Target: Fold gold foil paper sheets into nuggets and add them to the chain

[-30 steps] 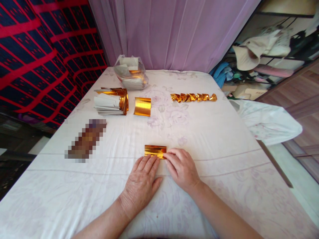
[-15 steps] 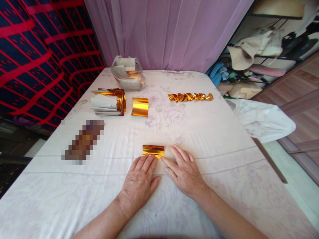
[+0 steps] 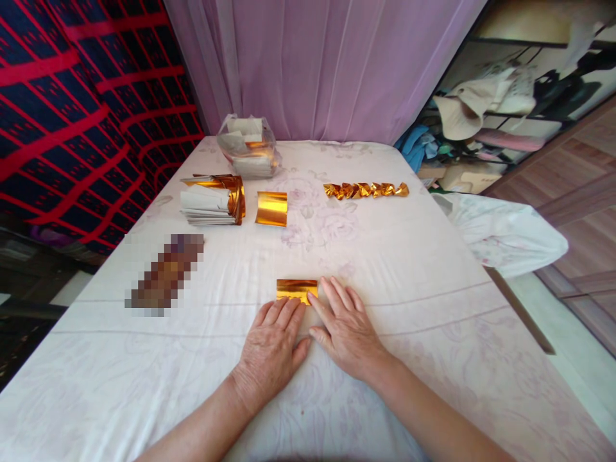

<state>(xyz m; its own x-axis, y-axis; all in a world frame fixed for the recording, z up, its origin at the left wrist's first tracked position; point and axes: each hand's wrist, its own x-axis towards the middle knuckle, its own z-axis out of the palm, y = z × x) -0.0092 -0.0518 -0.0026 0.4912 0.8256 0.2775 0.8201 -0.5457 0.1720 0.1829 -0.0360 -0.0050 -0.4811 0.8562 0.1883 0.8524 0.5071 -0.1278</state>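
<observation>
A folded strip of shiny gold foil paper (image 3: 294, 287) lies flat on the patterned tablecloth in front of me. My left hand (image 3: 273, 343) rests palm down, its fingertips on the strip's near edge. The fingers of my right hand (image 3: 347, 330) are spread, and its index fingertip presses the strip near the right end; the other fingers lie on the cloth beside it. Farther off is a single square of gold paper (image 3: 272, 208), with a fanned stack of gold and white sheets (image 3: 212, 202) to its left.
A row of folded gold pieces (image 3: 366, 190) lies at the back right. A clear plastic bag of papers (image 3: 249, 151) stands at the far edge. A blurred-out rectangular item (image 3: 166, 273) is on the left. Shelves with a cap (image 3: 462, 112) stand beyond the table's right side.
My right hand has shifted left, and its index finger has moved onto the gold strip. My left hand stays at the near edge. The view has shifted slightly.
</observation>
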